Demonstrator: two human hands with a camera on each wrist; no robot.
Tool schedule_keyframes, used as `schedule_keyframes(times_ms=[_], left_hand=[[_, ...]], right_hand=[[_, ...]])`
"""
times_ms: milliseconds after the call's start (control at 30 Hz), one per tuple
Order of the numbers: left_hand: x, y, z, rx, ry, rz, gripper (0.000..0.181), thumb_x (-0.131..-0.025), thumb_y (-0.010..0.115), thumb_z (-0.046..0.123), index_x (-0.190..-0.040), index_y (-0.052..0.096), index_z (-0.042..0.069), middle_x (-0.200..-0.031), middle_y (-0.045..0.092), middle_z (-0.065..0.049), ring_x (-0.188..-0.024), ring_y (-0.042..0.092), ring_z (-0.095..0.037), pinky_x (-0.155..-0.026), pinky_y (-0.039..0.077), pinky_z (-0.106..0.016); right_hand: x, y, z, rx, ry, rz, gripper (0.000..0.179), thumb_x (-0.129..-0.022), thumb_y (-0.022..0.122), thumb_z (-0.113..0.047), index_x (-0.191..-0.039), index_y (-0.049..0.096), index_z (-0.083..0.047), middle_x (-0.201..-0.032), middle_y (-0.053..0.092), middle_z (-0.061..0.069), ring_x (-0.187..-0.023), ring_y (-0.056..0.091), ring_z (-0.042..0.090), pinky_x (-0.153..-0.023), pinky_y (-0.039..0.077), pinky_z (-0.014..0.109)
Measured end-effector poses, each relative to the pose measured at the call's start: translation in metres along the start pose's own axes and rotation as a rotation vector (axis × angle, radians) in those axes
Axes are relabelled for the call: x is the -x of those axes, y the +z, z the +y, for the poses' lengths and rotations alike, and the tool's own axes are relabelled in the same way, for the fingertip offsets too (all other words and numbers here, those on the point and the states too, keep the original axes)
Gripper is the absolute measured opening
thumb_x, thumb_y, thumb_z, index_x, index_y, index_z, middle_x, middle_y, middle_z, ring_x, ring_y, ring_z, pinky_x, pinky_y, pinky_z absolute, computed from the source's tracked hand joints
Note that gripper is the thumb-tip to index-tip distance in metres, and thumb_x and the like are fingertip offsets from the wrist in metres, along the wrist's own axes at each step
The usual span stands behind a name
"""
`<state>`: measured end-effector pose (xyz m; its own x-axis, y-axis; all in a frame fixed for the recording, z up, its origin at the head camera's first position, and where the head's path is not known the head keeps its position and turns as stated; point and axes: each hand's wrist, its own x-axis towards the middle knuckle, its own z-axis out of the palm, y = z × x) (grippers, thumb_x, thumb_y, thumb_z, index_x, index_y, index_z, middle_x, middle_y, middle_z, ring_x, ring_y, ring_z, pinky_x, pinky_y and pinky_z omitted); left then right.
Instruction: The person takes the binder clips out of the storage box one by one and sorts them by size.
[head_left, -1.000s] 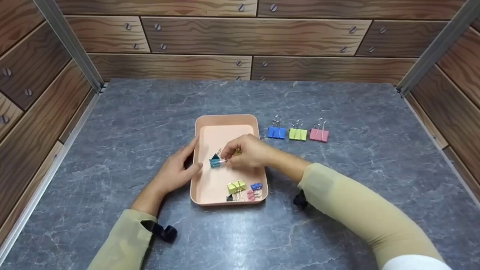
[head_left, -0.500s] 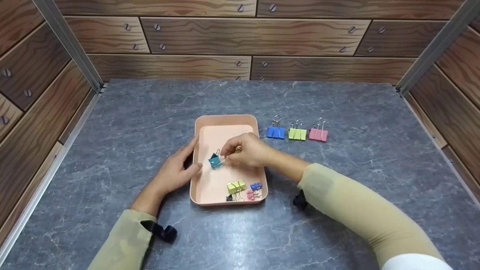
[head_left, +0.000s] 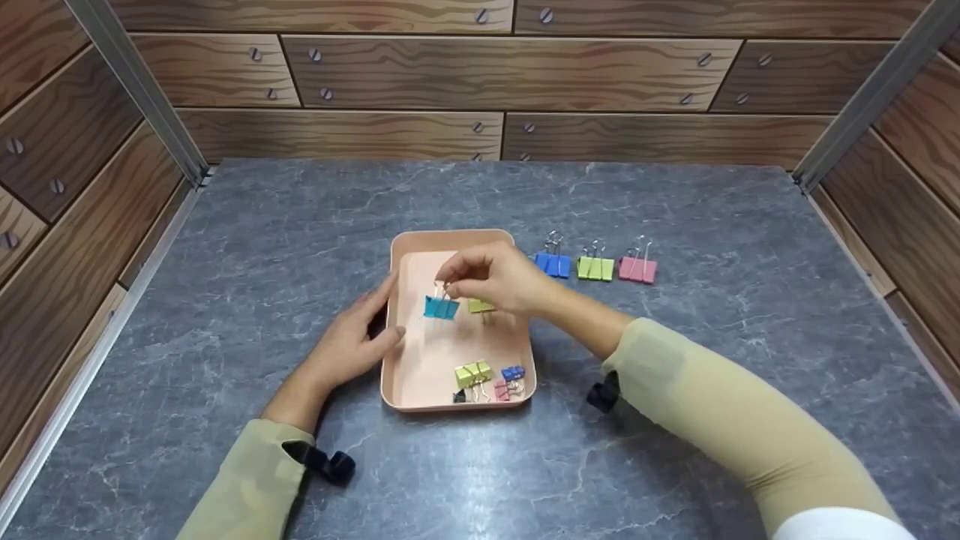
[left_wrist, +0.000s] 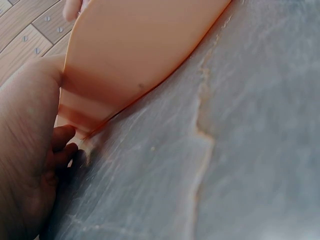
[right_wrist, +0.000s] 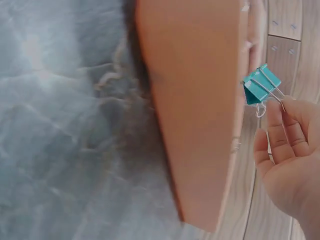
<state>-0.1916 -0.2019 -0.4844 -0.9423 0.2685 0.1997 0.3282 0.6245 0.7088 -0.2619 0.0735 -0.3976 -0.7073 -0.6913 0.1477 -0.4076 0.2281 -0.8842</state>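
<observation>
In the head view my right hand (head_left: 499,277) pinches a wire handle of a teal binder clip (head_left: 441,307). The clip hangs above the peach tray (head_left: 397,375); the right wrist view shows the teal clip (right_wrist: 262,84) raised above the rim, held at the fingertips. My left hand (head_left: 349,337) grips the tray's left side, thumb over the rim and fingers along the outer wall. Under my right hand lies a yellow-green binder clip (head_left: 481,306). Near the tray's front right corner are another yellow-green clip (head_left: 472,373), a small blue one (head_left: 513,373), a pink one (head_left: 502,389) and a black one (head_left: 459,396).
Right of the tray, a larger blue binder clip (head_left: 553,265), a yellow-green one (head_left: 595,268) and a pink one (head_left: 637,270) stand in a row on the grey marbled table (head_left: 675,217). Wood-patterned panels (head_left: 517,71) enclose the back and sides.
My right hand has lifted the teal clip up and away from the tray floor, turning it so it hangs by its handle. The left hand stays on the tray.
</observation>
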Motion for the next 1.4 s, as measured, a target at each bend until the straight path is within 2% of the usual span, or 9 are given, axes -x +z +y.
schedule_keyframes(times_ms=[133,400,600,833,1033,1400], left_hand=[[-0.001,0.0,-0.001,-0.002,0.005,0.0,0.083,-0.096,0.067,0.033,-0.17,0.029,0.022,-0.162,0.045,-0.019,-0.148,0.044,-0.041,-0.121,0.035,-0.057],[-0.001,0.0,-0.002,0.016,0.017,0.017,0.083,-0.095,0.068,0.03,-0.169,0.031,0.018,-0.162,0.045,-0.022,-0.148,0.044,-0.04,-0.122,0.035,-0.056],[0.0,-0.001,-0.002,0.008,0.024,0.022,0.082,-0.096,0.068,0.031,-0.169,0.032,0.019,-0.16,0.046,-0.024,-0.146,0.046,-0.041,-0.121,0.036,-0.056],[0.0,-0.001,-0.003,0.005,0.026,0.022,0.082,-0.096,0.068,0.032,-0.168,0.033,0.02,-0.163,0.046,-0.016,-0.148,0.044,-0.042,-0.122,0.034,-0.056],[0.001,0.0,-0.004,0.0,0.032,0.021,0.082,-0.097,0.068,0.034,-0.169,0.032,0.019,-0.163,0.045,-0.017,-0.149,0.042,-0.043,-0.123,0.032,-0.058],[0.001,0.001,-0.002,-0.006,0.031,0.022,0.081,-0.096,0.067,0.032,-0.168,0.033,0.019,-0.161,0.047,-0.02,-0.147,0.045,-0.043,-0.12,0.036,-0.06]], right_hand=[[0.003,-0.01,-0.008,-0.046,-0.005,0.017,0.019,-0.096,0.072,0.005,-0.115,0.075,0.009,-0.109,0.075,0.024,-0.091,0.072,0.013,-0.087,0.062,0.035],[0.016,-0.039,-0.018,-0.017,0.01,0.042,0.019,-0.099,0.071,0.002,-0.116,0.075,0.007,-0.11,0.076,0.022,-0.095,0.073,0.018,-0.092,0.061,0.042],[0.028,-0.063,-0.019,0.031,0.043,0.09,0.019,-0.099,0.072,0.0,-0.117,0.076,0.006,-0.109,0.077,0.017,-0.094,0.072,0.018,-0.088,0.062,0.036],[0.042,-0.084,-0.011,0.091,0.07,0.156,0.015,-0.099,0.074,-0.003,-0.113,0.079,0.0,-0.109,0.077,0.015,-0.091,0.07,0.017,-0.08,0.06,0.025],[0.054,-0.096,0.001,0.14,0.111,0.187,0.015,-0.1,0.073,-0.006,-0.113,0.079,-0.002,-0.107,0.076,0.014,-0.091,0.069,0.016,-0.08,0.06,0.028],[0.07,-0.102,0.022,0.18,0.189,0.196,0.018,-0.099,0.074,-0.004,-0.114,0.078,0.003,-0.108,0.077,0.014,-0.091,0.068,0.015,-0.078,0.058,0.023]])
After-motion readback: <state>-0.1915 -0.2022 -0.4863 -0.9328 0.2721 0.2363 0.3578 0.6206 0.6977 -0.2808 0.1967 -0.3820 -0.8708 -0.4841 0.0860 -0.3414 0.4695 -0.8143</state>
